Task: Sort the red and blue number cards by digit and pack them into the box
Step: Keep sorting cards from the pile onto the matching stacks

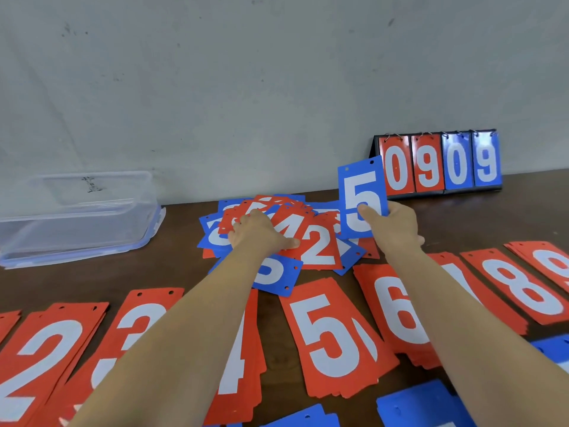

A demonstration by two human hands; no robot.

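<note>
R hand [395,231] grasps the blue 5 card [361,195] at its lower right edge, thumb on the face. Card is held upright above the worktop [172,272], just right of the mixed pile [286,208]. L hand [258,232] rests on that pile of red + blue cards, fingers [243,220] released and spread over the top cards, thumb touching a red 2 card [318,251]. Clear box [77,217] sits far left by the wall, well apart from the pile. Near edge has a row of sorted red stacks, L to R: 2 stack [46,359], 3 stack [138,315], 4 stack [243,365], 5 stack [329,340], 6 stack [397,315], 8 stack [523,291]. The stack btw 6 and 8 is mostly hidden by the R arm. Blue cards [412,405] lie at the bottom edge. Flip scoreboard [440,163] reading 0909 stands rear right against the wall.
</note>
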